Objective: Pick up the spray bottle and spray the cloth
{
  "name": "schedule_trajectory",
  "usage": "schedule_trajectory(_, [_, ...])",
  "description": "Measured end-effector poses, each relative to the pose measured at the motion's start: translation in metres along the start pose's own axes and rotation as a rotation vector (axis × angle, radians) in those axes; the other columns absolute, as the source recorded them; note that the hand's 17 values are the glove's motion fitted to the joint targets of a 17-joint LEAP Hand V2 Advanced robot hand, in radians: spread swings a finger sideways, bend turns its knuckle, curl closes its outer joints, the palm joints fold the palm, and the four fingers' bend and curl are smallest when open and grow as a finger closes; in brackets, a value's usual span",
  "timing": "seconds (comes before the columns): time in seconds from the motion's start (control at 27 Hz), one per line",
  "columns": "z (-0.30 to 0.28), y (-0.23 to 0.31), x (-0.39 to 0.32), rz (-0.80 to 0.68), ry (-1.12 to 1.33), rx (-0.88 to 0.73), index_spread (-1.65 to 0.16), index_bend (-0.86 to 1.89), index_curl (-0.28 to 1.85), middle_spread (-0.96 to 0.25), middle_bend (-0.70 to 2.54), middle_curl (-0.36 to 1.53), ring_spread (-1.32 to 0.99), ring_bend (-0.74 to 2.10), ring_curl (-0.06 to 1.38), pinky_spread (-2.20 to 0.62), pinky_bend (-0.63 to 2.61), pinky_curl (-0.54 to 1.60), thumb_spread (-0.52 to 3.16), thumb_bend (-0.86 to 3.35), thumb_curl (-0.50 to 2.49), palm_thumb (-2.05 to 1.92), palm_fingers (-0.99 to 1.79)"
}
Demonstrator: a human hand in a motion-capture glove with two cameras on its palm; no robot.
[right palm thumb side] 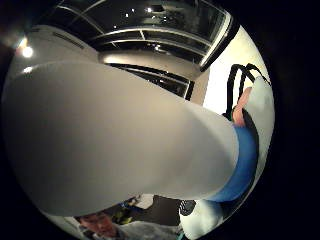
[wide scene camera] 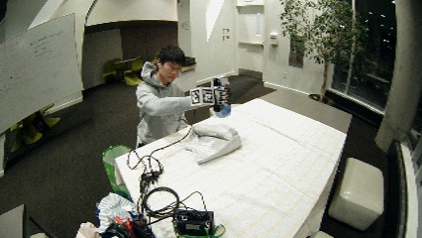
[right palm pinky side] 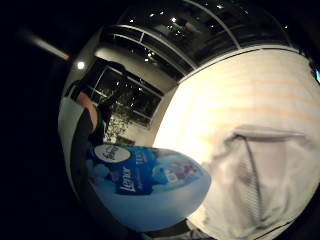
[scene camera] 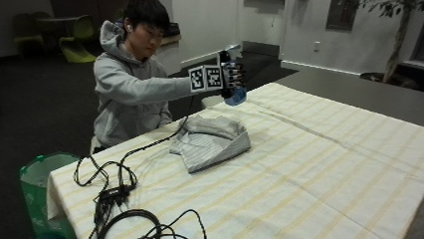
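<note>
Aloft, one hand [scene camera: 232, 75], one spray bottle [scene camera: 234, 96], one cloth [scene camera: 211, 141]

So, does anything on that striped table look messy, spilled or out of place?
Nothing looks spilled or damaged. The pale grey striped cloth lies crumpled in a heap on the cream striped tablecloth, and the black-gloved right hand holds the blue-and-white spray bottle in the air above it.

The blue-and-white plastic spray bottle [scene camera: 234, 94] is showing a smooth, glossy body with a shiny printed label [right palm pinky side: 131, 172]. The grey-and-white striped folded cloth [scene camera: 211, 142] is looking soft and matt, creasing along its folds. The cream, yellow-lined fabric tablecloth [scene camera: 318, 164] is lying matt and lightly wrinkled. The black-gloved right hand [scene camera: 232, 74] is appearing matt, of dull fabric.
</note>
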State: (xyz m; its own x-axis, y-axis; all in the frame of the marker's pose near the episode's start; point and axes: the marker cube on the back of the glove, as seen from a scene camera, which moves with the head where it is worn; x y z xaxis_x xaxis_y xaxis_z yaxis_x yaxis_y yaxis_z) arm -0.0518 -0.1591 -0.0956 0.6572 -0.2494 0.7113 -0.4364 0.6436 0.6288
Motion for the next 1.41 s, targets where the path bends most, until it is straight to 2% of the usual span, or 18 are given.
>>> schedule_trajectory(0.18, [0.073, -0.007, 0.031, 0.056, -0.055, 0.085, -0.17, 0.47, 0.55, -0.04, 0.62, 0.48, -0.17, 0.48, 0.45, -0.28, 0.32, 0.42, -0.11, -0.03, 0.67, 1.05, 1.34])
schedule_trajectory(0.41, [0.127, -0.006, 0.080, 0.131, -0.036, 0.087, -0.17, 0.46, 0.55, -0.04, 0.61, 0.48, -0.16, 0.48, 0.46, -0.28, 0.31, 0.42, -0.10, -0.03, 0.67, 1.06, 1.34])
schedule_trajectory(0.7, [0.164, 0.009, 0.118, 0.054, 0.035, 0.013, -0.17, 0.45, 0.55, -0.04, 0.60, 0.48, -0.16, 0.47, 0.45, -0.29, 0.31, 0.42, -0.09, -0.03, 0.68, 1.06, 1.34])
schedule_trajectory(0.89, [0.163, 0.012, 0.126, 0.033, 0.073, -0.082, -0.18, 0.41, 0.54, -0.05, 0.60, 0.48, -0.17, 0.47, 0.46, -0.29, 0.30, 0.42, -0.04, -0.03, 0.68, 1.06, 1.28])
schedule_trajectory(1.0, [0.157, 0.012, 0.125, 0.038, 0.084, -0.162, -0.19, 0.31, 0.53, -0.08, 0.54, 0.46, -0.17, 0.43, 0.45, -0.28, 0.36, 0.43, 0.03, -0.04, 0.69, 1.06, 1.16])
schedule_trajectory(1.11, [0.150, 0.016, 0.122, 0.054, 0.085, -0.245, -0.23, 0.12, 0.48, -0.09, 0.40, 0.43, -0.16, 0.43, 0.44, -0.22, 0.43, 0.44, 0.20, -0.03, 0.69, 1.05, 0.90])
schedule_trajectory(1.26, [0.140, 0.024, 0.120, 0.072, 0.090, -0.306, -0.28, 0.04, 0.45, -0.07, 0.30, 0.41, -0.13, 0.35, 0.47, -0.08, 0.45, 0.50, 0.39, -0.06, 0.66, 0.96, 0.25])
schedule_trajectory(1.41, [0.128, 0.030, 0.117, 0.065, 0.099, -0.313, -0.32, 0.03, 0.36, -0.05, 0.25, 0.38, -0.10, 0.30, 0.42, 0.04, 0.46, 0.46, 0.51, -0.05, 0.63, 0.91, 0.11])
